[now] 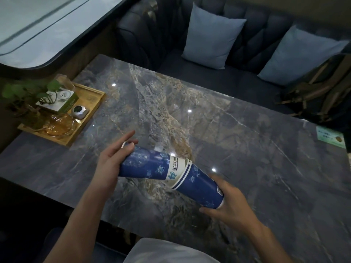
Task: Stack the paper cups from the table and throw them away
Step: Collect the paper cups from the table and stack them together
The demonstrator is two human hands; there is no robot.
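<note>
Blue paper cups with a white rim band are held on their sides above the grey marble table (247, 149). My left hand (112, 164) grips the left cup (146, 164) near its base, index finger stretched out. My right hand (231, 204) grips the base end of the right cup (201, 188). The rims of the two meet in the middle, one partly nested in the other; several rim edges show there. How many cups each stack holds I cannot tell.
A wooden tray (91, 111) at the table's far left holds a plant, a box, an amber glass dish and a small silver object. A green card (330, 138) lies at the right edge. Behind the table is a dark sofa with two blue cushions (210, 37) and a bag (319, 93).
</note>
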